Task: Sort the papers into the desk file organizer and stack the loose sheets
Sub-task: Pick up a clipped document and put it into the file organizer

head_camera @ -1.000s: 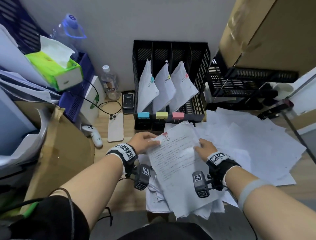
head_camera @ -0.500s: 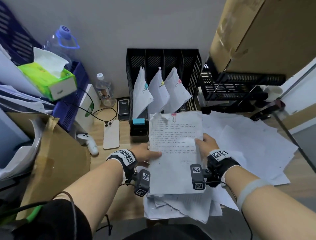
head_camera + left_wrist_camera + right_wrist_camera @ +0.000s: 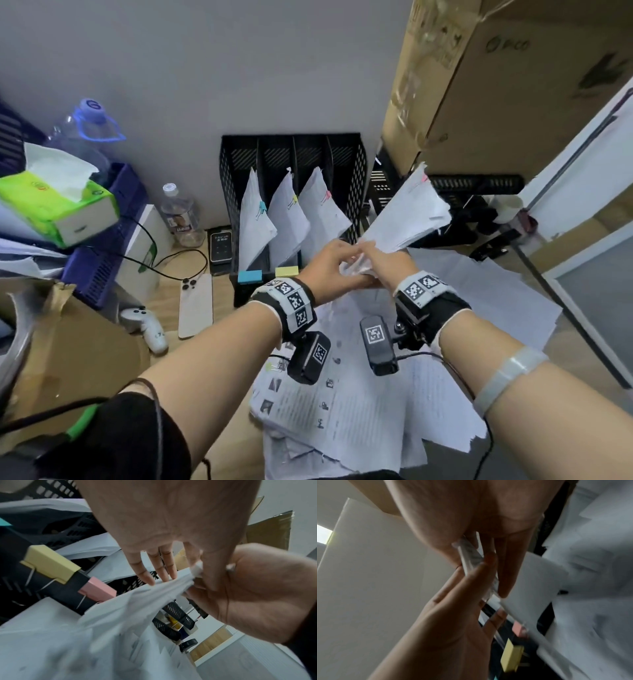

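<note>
A black mesh file organizer (image 3: 356, 178) stands against the wall, with three clipped bundles in its slots. Blue (image 3: 250, 275) and yellow (image 3: 287, 271) labels sit on its front; the left wrist view adds a pink label (image 3: 97, 589). A bundle with a pink clip (image 3: 407, 212) hangs in the air by the organizer's right side, slanting up to the right. My right hand (image 3: 383, 263) pinches its lower corner (image 3: 471, 555) between thumb and fingers. My left hand (image 3: 329, 260) lays straight fingers (image 3: 150, 569) against the same end. Loose sheets (image 3: 479, 301) cover the desk on the right.
A printed pile (image 3: 342, 411) lies under my wrists. A phone (image 3: 195, 305), a white controller (image 3: 147, 325), a small bottle (image 3: 178, 216) and a tissue box (image 3: 58, 205) are on the left. Black trays (image 3: 472, 192) and a cardboard box (image 3: 496, 85) crowd the right.
The bundle was held flat between my hands. It now stands raised and angled beside the organizer, and both hands have come together at its lower end.
</note>
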